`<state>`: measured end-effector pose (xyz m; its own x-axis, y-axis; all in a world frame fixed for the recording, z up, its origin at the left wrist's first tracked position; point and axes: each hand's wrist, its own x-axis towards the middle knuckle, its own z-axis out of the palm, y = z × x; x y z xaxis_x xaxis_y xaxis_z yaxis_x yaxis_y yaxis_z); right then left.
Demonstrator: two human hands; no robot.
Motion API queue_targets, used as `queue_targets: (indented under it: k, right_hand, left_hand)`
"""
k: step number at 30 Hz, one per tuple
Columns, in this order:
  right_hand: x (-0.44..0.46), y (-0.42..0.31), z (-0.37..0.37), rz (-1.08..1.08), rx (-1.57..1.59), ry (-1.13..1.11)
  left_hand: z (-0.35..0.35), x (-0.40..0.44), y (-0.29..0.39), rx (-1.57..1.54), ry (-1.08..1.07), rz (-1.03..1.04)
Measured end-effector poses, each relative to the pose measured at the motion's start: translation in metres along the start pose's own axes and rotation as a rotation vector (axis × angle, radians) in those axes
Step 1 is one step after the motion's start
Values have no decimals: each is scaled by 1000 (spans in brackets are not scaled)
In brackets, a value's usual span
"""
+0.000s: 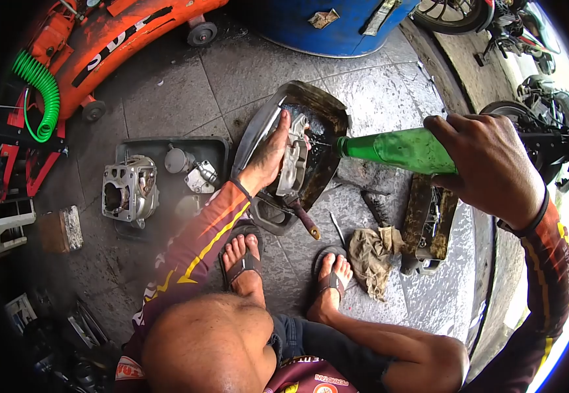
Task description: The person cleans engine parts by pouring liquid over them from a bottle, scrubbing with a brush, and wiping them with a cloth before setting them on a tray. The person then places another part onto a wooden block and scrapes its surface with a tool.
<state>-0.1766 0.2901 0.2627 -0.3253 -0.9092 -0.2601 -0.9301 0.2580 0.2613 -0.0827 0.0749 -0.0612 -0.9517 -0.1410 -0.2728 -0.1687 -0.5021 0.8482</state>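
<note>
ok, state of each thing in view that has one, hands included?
Left hand: gripping metal part
Right hand: wrapped around green bottle
Green bottle: tipped almost level, mouth toward metal part
Metal part: held over basin
Basin: wet inside, stained
Grey tray: holding metal parts
Rag: crumpled, dirty
Green hose: coiled
Blue drum: standing on floor
Orange tank: on wheels
</note>
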Motion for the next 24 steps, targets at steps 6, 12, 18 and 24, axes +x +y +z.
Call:
queue_targets:
  k: [6,12,18,24]
  right_hand:
    - [3,1,7,3,15,-41]
    - [9,0,4,31,5,-125]
    - [16,-5,0,28,-15,-141]
    - [16,-6,-2,22,-1,-123]
  left_hand:
    - [1,-6,-10,-398,-119,-176]
    - [1,-11,-12,-408,-76,-226]
    - [5,-13,-3,-389,-50,-225]
    - [4,-11,-2,-327,-25,-197]
